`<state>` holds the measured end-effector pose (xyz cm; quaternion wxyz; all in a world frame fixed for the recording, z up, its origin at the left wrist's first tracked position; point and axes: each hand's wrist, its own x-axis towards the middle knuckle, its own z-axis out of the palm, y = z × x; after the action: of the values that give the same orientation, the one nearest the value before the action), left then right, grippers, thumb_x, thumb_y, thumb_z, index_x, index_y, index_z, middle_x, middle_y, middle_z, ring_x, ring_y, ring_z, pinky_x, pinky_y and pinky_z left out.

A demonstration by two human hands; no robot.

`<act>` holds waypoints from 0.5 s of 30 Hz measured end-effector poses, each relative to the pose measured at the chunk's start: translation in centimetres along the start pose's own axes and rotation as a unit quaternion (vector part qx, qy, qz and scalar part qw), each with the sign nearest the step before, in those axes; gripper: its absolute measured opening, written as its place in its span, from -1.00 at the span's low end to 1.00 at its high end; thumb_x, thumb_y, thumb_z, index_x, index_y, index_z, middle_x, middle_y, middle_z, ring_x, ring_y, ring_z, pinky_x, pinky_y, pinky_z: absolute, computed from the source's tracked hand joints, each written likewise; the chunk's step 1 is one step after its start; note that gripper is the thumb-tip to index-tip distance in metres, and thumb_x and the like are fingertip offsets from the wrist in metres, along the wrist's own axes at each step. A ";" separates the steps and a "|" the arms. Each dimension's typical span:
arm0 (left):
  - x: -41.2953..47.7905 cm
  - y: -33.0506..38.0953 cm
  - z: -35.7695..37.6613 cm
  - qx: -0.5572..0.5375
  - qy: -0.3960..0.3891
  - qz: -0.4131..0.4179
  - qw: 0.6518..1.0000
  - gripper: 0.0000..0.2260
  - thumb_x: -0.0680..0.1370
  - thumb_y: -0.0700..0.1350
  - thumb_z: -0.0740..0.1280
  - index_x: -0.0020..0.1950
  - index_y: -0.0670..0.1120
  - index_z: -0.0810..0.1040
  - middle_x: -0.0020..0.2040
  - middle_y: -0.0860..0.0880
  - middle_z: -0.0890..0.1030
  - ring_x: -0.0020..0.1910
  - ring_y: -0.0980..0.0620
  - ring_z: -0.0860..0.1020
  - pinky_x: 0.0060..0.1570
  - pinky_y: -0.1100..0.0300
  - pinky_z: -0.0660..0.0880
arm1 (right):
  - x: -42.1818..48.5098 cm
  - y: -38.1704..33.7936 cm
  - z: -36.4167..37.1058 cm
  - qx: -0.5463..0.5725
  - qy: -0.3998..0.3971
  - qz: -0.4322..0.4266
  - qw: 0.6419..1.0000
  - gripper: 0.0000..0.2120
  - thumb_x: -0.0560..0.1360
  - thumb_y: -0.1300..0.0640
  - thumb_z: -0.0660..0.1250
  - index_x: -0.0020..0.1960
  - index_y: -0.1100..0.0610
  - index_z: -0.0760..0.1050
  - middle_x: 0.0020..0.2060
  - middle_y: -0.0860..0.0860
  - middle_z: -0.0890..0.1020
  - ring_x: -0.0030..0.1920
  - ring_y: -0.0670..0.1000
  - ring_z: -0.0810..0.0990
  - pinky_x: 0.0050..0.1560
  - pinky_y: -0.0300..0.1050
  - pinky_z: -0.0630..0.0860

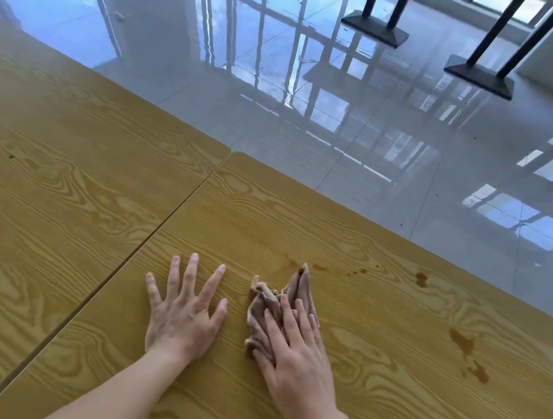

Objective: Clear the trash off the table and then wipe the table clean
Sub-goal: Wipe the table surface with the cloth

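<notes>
Wood-grain table [383,411] seen from above, with two bare hands flat on it and a cloth under the right one.

The left hand [184,312] lies palm down on the bare tabletop, fingers straight and spread wide, holding nothing. Just beside it, the right hand [300,353] lies palm down on a crumpled pinkish-brown cloth [297,287], fingers straight and close together, pressing on it rather than gripping it. The cloth's pointed end sticks out past the fingertips. Small brown drops [323,268] dot the wood just beyond that tip. A larger brown smear [461,344] sits well to the right of the hand. A second matching table [47,183] meets the first along a narrow seam on the left. Beyond the far edge is a glossy pale tiled floor [346,131] reflecting window bars, with black pedestal bases [374,31] at upper right.
</notes>
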<state>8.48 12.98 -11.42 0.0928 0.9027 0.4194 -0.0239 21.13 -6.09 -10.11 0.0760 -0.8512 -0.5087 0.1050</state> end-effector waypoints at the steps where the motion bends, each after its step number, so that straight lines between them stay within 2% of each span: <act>1: -0.1 0.0 0.0 0.000 0.000 0.000 1.000 -0.45 0.55 0.33 -0.12 0.54 0.34 -0.12 0.62 -0.05 -0.13 0.57 -0.13 -0.26 0.44 -0.36 -0.25 | -0.6 1.2 -0.2 -0.011 -0.004 -0.018 1.000 -0.40 0.63 -0.33 -0.04 0.59 -0.12 0.07 0.62 -0.04 -0.03 0.61 0.01 -0.12 0.54 0.05 -0.04; 3: -0.1 0.0 0.0 0.000 0.002 -0.001 1.000 -0.45 0.55 0.33 -0.11 0.54 0.33 -0.10 0.62 -0.06 -0.11 0.57 -0.14 -0.24 0.44 -0.36 -0.25 | -0.7 4.1 -0.9 -0.031 0.005 0.003 1.000 -0.39 0.62 -0.35 -0.04 0.59 -0.11 0.07 0.62 -0.04 -0.02 0.61 0.00 -0.13 0.56 0.04 -0.04; 6: -0.2 0.1 0.0 0.001 0.009 -0.001 1.000 -0.45 0.55 0.33 -0.09 0.55 0.32 -0.04 0.62 -0.06 -0.06 0.58 -0.15 -0.18 0.45 -0.37 -0.23 | 1.6 6.9 -2.4 -0.015 0.029 0.135 0.990 -0.36 0.61 -0.31 0.01 0.60 -0.07 0.06 0.61 0.03 0.01 0.61 0.05 -0.12 0.59 0.06 -0.06; 8: -0.2 0.2 0.0 0.001 0.013 -0.003 1.000 -0.45 0.54 0.32 -0.07 0.54 0.31 0.00 0.62 -0.07 -0.03 0.58 -0.16 -0.15 0.45 -0.37 -0.21 | 3.8 6.1 -3.1 0.021 0.037 0.206 0.978 -0.38 0.61 -0.26 0.05 0.60 -0.07 0.08 0.61 0.07 0.03 0.61 0.11 -0.07 0.59 0.11 -0.04; 10: -0.2 0.3 -0.2 0.001 0.010 -0.002 1.000 -0.45 0.54 0.32 -0.07 0.54 0.31 0.02 0.62 -0.06 -0.03 0.58 -0.16 -0.15 0.45 -0.36 -0.22 | 4.3 3.6 -2.7 0.032 0.035 0.163 0.985 -0.44 0.64 -0.21 0.04 0.60 -0.09 0.07 0.61 0.06 -0.01 0.61 0.14 -0.08 0.59 0.15 -0.06; 12: -0.2 0.2 -0.3 0.000 0.015 -0.001 1.000 -0.44 0.54 0.32 -0.07 0.55 0.30 0.03 0.62 -0.06 -0.02 0.58 -0.16 -0.15 0.45 -0.36 -0.21 | 1.8 1.4 -1.2 0.032 0.035 0.049 0.998 -0.47 0.66 -0.18 0.04 0.60 -0.13 0.05 0.62 0.00 -0.05 0.61 0.09 -0.10 0.59 0.12 -0.06; 14: -0.2 0.2 -0.3 0.003 0.012 -0.003 1.000 -0.44 0.54 0.32 -0.08 0.55 0.30 0.02 0.62 -0.06 -0.02 0.58 -0.16 -0.15 0.45 -0.36 -0.20 | -1.6 2.1 -0.5 0.024 0.019 -0.027 0.999 -0.45 0.65 -0.21 0.05 0.60 -0.12 0.05 0.62 -0.05 -0.02 0.61 0.04 -0.06 0.55 0.08 0.03; 15: -0.2 0.3 -0.2 0.003 0.010 -0.002 1.000 -0.44 0.54 0.33 -0.09 0.55 0.30 0.01 0.62 -0.06 -0.03 0.58 -0.15 -0.16 0.45 -0.36 -0.21 | -2.1 3.5 -0.7 0.010 0.010 -0.033 0.999 -0.43 0.65 -0.24 0.04 0.60 -0.12 0.04 0.62 -0.06 -0.01 0.61 0.03 -0.05 0.54 0.08 0.06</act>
<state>8.52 12.66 -11.13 0.0857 0.9022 0.4224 -0.0166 23.33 -9.60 -10.03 0.0928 -0.8340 -0.5348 0.0988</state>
